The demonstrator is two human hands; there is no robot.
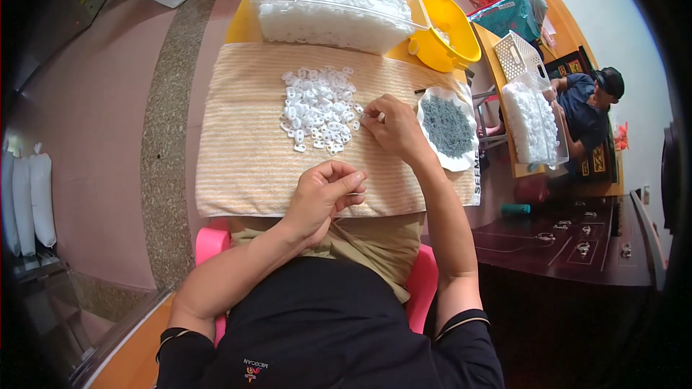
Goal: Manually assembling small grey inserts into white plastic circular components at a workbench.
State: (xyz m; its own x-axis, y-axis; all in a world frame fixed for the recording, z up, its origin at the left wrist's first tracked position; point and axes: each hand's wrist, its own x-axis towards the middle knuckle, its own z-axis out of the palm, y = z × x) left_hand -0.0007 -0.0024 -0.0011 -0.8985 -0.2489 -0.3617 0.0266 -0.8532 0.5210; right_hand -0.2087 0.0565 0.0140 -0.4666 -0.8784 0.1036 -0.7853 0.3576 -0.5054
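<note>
A loose pile of small white plastic pieces with holes (319, 106) lies on a striped beige towel (241, 137) in front of me. My right hand (395, 128) is at the pile's right edge, its thumb and fingers closed together beside a few outlying pieces. What it pinches, if anything, is too small to make out. Nearer to my body, my left hand (328, 194) is held over the towel's front part in a pinch. Its fingertips hide whatever they hold. Right of my right hand, a white scalloped dish (469, 151) holds many tiny grey-blue parts (448, 126).
Behind the towel stands a clear bin (324, 32) heaped with white pieces, beside a yellow basket (461, 59). At the right, two people (587, 104) (532, 0) sit at tables, one by a bin of white pieces (530, 126). White sacks (32, 198) stand at the left.
</note>
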